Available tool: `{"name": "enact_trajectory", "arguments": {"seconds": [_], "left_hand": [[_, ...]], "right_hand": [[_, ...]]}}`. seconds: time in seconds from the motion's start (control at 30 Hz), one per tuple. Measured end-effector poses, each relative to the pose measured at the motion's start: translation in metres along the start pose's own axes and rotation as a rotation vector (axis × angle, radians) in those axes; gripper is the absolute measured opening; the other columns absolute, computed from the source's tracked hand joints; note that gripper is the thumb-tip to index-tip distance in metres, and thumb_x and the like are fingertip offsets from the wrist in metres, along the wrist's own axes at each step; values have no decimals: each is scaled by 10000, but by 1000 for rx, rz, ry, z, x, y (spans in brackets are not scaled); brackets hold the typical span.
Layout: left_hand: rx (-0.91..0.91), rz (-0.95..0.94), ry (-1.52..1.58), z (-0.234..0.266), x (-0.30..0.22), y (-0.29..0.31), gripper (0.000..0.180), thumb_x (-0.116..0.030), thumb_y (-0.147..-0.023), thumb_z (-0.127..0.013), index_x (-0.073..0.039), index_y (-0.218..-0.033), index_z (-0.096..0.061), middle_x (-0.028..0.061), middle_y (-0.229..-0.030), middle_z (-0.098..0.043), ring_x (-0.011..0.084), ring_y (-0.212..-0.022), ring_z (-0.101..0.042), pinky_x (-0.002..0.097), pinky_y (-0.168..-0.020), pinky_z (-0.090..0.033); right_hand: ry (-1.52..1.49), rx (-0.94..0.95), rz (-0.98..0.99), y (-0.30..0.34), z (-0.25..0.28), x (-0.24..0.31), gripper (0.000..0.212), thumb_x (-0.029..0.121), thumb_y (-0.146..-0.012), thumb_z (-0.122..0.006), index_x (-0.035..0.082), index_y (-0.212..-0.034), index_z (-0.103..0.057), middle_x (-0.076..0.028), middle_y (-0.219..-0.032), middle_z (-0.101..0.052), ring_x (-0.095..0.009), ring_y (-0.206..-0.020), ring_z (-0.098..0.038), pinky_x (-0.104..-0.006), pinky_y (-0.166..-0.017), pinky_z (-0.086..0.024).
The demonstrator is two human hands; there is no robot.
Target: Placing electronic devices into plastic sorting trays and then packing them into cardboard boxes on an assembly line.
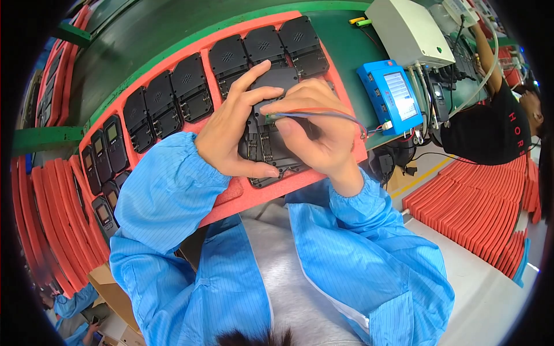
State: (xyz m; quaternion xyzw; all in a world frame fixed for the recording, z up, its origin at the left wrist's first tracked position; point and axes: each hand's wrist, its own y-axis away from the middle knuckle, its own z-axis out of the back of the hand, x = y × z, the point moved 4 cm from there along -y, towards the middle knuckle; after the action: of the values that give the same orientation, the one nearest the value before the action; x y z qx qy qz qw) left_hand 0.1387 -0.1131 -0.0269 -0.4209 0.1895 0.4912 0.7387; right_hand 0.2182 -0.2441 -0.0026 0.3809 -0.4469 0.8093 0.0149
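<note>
My left hand (234, 124) lies spread over a black handheld device housing (268, 144), thumb and fingertips touching it. My right hand (323, 124) pinches a small green wired connector (271, 117) above the same housing. Its red and blue wires (332, 112) run past my right hand toward a blue tester with a lit screen (398, 98). Fingers cover part of the housing and of the connector's tip. Beneath it lies a red foam tray (231, 193). Several more black housings (190, 86) sit in the tray's slots, with finished-looking handsets (115, 141) at its left end.
A cream metal box (410, 32) with cables stands behind the tester. Red foam trays are stacked at left (52, 219) and at right (473, 202). A green rail (49, 138) borders the bench on the left. Another person in a black shirt (485, 127) is at the right.
</note>
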Motion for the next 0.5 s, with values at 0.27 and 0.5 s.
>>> {"name": "enact_trajectory", "arguments": {"seconds": [0.27, 0.5], "left_hand": [[-15, -3, 23, -1, 0, 0, 1010, -412, -501, -856, -69, -1312, -360, 249, -1430, -205, 428, -1297, -290, 477, -1019, -325], [-5, 3, 16, 0, -1, -1, 1020, -404, -502, -856, -68, -1317, -344, 250, -1431, -206, 431, -1297, -289, 475, -1019, -325]], "right_hand": [[2, -8, 13, 0, 0, 0, 165, 38, -721, -624, -21, -868, -672, -81, -809, -662, -214, -712, -553, -315, -668, -416], [9, -7, 11, 0, 0, 0, 166, 39, -720, -621, -22, -865, -673, -84, -804, -659, -213, -709, -550, -314, -661, -416]]}}
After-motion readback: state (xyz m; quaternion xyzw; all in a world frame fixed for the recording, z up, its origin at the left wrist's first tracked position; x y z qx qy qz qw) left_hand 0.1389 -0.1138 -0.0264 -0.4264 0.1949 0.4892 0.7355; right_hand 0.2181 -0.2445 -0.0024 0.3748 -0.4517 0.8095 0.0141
